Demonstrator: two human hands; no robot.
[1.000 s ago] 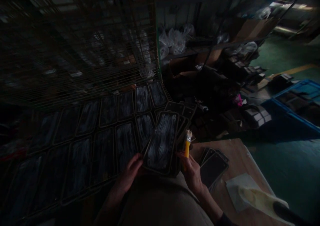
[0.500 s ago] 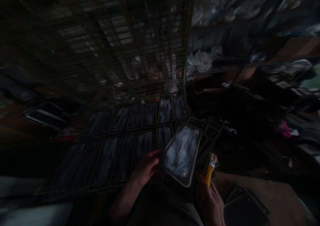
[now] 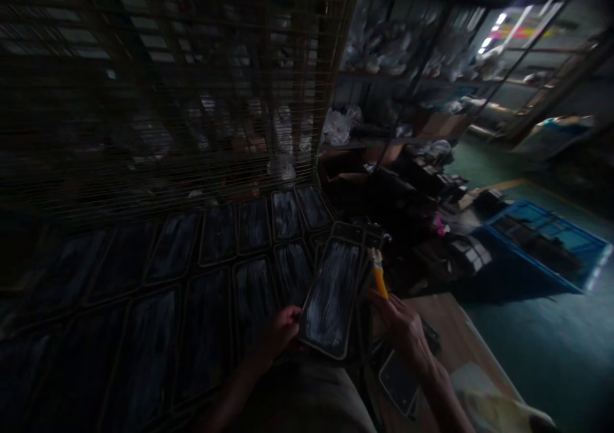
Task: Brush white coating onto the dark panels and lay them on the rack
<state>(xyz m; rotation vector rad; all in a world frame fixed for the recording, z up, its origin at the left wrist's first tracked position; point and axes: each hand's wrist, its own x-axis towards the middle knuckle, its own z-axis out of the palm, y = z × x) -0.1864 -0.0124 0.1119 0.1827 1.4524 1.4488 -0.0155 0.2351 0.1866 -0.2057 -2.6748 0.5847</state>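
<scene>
My left hand [image 3: 286, 325] grips the lower left edge of a dark rectangular panel [image 3: 330, 295] with rounded corners, its face streaked with a whitish coating. The panel is tilted over my lap. To its right, my right hand [image 3: 400, 318] is closed round the yellow handle of a paintbrush [image 3: 378, 279], bristles upward and apart from the panel. Left of my hands, similar streaked panels [image 3: 153, 337] lie side by side in rows. A few more dark panels [image 3: 357, 231] lie just beyond the held one.
A wire mesh screen [image 3: 215, 100] rises behind the rows. Shelves with plastic bags [image 3: 338, 126] stand behind it. At right are a wooden board [image 3: 446, 321] with dark panels [image 3: 398, 378] on it, a cloth [image 3: 499, 401], and a blue crate [image 3: 484, 260] on the green floor.
The view has swung to the right, bringing the blue crate and floor into sight. The held panel now stands more upright in the picture. Both hands keep their hold.
</scene>
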